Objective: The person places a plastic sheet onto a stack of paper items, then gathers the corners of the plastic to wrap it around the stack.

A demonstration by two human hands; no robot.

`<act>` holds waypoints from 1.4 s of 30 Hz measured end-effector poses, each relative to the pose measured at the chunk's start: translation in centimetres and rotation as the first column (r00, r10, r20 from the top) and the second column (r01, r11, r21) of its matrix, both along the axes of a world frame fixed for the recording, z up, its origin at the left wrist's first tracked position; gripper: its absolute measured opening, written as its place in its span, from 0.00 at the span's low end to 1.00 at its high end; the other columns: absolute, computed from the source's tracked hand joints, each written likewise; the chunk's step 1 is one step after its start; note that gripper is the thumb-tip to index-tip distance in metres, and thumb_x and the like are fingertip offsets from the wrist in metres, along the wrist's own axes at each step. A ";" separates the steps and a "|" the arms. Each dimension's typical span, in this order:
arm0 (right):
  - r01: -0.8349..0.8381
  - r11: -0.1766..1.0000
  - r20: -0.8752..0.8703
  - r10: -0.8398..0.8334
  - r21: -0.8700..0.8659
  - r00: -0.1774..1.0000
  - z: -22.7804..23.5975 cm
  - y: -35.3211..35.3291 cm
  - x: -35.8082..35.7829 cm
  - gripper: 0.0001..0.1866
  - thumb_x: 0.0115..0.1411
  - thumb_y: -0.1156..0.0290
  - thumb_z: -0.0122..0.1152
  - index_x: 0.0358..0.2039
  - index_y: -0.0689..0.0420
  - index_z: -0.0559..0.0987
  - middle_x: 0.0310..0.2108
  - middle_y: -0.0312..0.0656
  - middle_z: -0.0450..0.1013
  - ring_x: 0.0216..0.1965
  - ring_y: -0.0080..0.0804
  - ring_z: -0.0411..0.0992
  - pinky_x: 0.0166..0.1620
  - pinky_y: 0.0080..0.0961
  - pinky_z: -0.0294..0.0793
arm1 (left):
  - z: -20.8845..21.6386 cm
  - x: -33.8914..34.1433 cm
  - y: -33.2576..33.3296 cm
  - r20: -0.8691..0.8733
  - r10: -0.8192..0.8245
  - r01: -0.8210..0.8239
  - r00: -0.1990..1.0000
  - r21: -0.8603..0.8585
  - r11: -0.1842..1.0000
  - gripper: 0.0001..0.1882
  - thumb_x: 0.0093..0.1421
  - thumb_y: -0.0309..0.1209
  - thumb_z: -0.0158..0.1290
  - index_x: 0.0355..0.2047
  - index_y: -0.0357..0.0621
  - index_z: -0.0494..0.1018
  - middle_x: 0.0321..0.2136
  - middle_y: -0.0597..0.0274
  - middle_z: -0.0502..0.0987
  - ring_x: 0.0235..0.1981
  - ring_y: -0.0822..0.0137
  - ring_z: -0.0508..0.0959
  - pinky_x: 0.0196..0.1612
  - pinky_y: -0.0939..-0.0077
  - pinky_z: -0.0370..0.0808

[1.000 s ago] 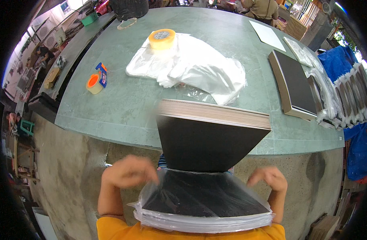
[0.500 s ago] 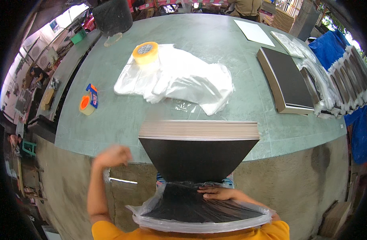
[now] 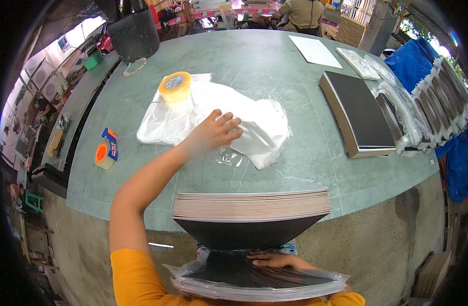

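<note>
My left hand [image 3: 217, 131] is stretched over a pile of clear plastic bags [image 3: 254, 122] on the table, its fingers apart and slightly bent; whether the fingertips touch the plastic I cannot tell. A thick stack of black-faced boards [image 3: 251, 206] with pale brown edges rests at the table's near edge. Against my body is a black bundle in clear plastic [image 3: 234, 275]. Whether it joins the stack is unclear. My right hand [image 3: 271, 259] lies flat on this bundle with fingers extended. A wide roll of yellowish tape [image 3: 174, 87] sits on the bags.
A tape dispenser [image 3: 107, 149] in blue and orange lies at left. At right are another black-topped stack [image 3: 360, 113], several plastic-wrapped bundles [image 3: 438, 102] and a white sheet [image 3: 315, 51]. A black bucket [image 3: 135, 38] stands at the far left corner. Another person [image 3: 302, 15] sits beyond the table.
My left hand has swung from beside the board stack up and right, over the plastic bags. My right hand stays on the wrapped bundle. The head view has shifted, showing the stack lower.
</note>
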State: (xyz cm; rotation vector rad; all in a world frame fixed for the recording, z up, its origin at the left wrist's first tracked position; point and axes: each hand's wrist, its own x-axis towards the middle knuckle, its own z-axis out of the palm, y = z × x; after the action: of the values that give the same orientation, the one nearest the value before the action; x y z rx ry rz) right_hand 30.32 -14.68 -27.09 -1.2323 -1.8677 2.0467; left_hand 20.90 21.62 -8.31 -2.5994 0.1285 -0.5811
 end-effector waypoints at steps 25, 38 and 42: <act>0.020 0.999 0.026 -0.020 -0.033 0.999 0.2 -0.2 0.0 0.38 0.54 0.36 0.29 0.57 0.49 0.55 0.58 0.48 0.47 0.60 0.44 0.43 0.60 0.37 0.39 | 9.5 -5.6 4.1 0.237 0.874 0.619 0.425 -0.780 -0.090 0.21 0.57 0.36 0.43 0.49 0.40 0.60 0.39 0.57 0.66 0.37 0.66 0.67 0.43 0.75 0.65; -0.075 0.983 -0.113 0.095 0.168 0.989 7.3 3.5 1.1 0.35 0.55 0.48 0.47 0.54 0.61 0.58 0.54 0.48 0.56 0.54 0.41 0.56 0.55 0.33 0.55 | -3.3 -18.7 -22.3 -0.864 0.177 -0.802 0.472 -0.337 0.492 0.11 0.49 0.33 0.48 0.34 0.43 0.70 0.27 0.50 0.74 0.31 0.53 0.75 0.33 0.65 0.70; 0.424 0.834 -0.543 -0.187 0.352 0.819 18.3 5.8 -1.2 0.38 0.47 0.58 0.61 0.54 0.62 0.57 0.53 0.50 0.58 0.52 0.37 0.59 0.54 0.27 0.57 | 1.1 -12.3 -23.1 -0.666 -0.106 -0.602 0.738 -0.721 0.343 0.11 0.48 0.32 0.48 0.31 0.41 0.70 0.26 0.50 0.74 0.31 0.55 0.75 0.32 0.65 0.70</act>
State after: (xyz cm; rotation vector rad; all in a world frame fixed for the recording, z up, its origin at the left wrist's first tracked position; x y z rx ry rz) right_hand 29.13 -8.89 -8.82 -0.7394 -1.6257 1.4359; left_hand 8.63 -1.47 -7.25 -3.6894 -0.6468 0.6366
